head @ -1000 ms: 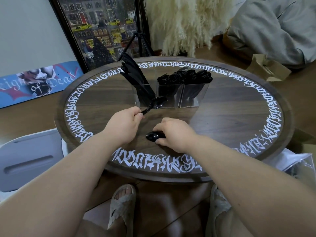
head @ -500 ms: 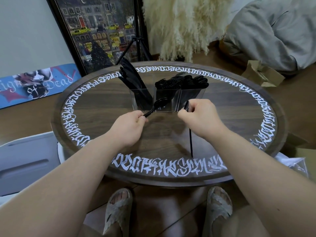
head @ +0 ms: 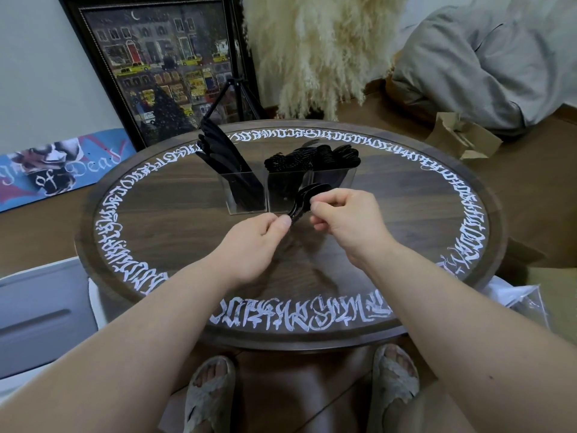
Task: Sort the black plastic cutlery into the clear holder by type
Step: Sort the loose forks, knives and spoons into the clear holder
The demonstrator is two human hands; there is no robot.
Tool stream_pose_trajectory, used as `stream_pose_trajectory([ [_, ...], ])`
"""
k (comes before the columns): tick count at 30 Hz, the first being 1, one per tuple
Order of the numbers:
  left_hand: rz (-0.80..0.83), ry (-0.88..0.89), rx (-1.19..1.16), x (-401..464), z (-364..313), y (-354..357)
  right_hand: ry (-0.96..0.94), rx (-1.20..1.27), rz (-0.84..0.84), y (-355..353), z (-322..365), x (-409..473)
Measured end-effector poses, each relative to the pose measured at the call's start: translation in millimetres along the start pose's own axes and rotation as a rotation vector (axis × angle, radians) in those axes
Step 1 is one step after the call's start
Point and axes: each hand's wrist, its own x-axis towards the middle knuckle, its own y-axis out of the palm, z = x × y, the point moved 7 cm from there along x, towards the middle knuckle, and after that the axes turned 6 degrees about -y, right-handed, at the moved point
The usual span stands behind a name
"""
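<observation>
A clear three-compartment holder point(head: 246, 195) stands at the middle of the round table. Black knives point(head: 224, 154) lean out of its left compartment. Forks point(head: 287, 159) fill the middle one and spoons point(head: 340, 154) the right one. Just in front of the holder, my left hand point(head: 249, 248) pinches the handle end of black spoons point(head: 307, 198). My right hand point(head: 346, 223) pinches them near the bowls. The two hands almost touch above the tabletop. How many spoons are held together I cannot tell.
The dark round table point(head: 468, 214) carries a ring of white lettering. A framed picture point(head: 162, 64), a tripod point(head: 240, 95) and pampas grass point(head: 315, 48) stand behind it. A cardboard box point(head: 462, 135) lies at right, a white chair point(head: 40, 314) at left. My sandalled feet point(head: 209, 389) show below.
My right hand lifted a spoon off the table and brought it left to the spoon in my left hand. Both hands now meet in front of the holder.
</observation>
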Motion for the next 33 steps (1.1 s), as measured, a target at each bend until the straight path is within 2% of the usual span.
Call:
stream_pose_trajectory([
  [4, -0.008, 0.048, 0.083, 1.1, -7.6, 0.4, -0.045, -0.204, 0.002, -3.4, 1.4, -0.4],
  [7, 0.018, 0.058, 0.112, -0.5, -7.0, 0.7, -0.112, -0.348, -0.071, -12.9, 6.9, 0.6],
  [11, 0.047, 0.074, 0.113, -1.2, -5.0, 1.0, -0.135, -0.272, -0.071, -16.2, 8.6, 1.9],
  [15, 0.096, 0.101, 0.144, -3.5, -6.6, 4.4, -0.188, -0.298, -0.055, -15.9, 13.1, -1.6],
  [20, 0.048, 0.119, 0.149, -5.3, -15.6, 1.6, -0.202, -0.28, -0.053, -19.8, 19.8, -5.8],
  [26, -0.094, 0.255, 0.243, -12.1, -55.0, -9.0, -0.143, 0.049, -0.123, -43.2, 35.4, -9.7],
  [28, -0.182, 0.31, 0.244, -8.6, -69.0, -24.5, -0.218, 0.045, -0.17, -63.0, 55.8, -8.9],
  [31, -0.335, 0.35, 0.291, 8.5, -83.9, -52.1, -0.445, -0.118, -0.3, -97.7, 98.9, -4.1],
  [33, -0.339, 0.349, 0.378, 27.0, -92.9, -59.2, -0.575, -0.25, -0.382, -113.1, 121.2, 1.8],
])
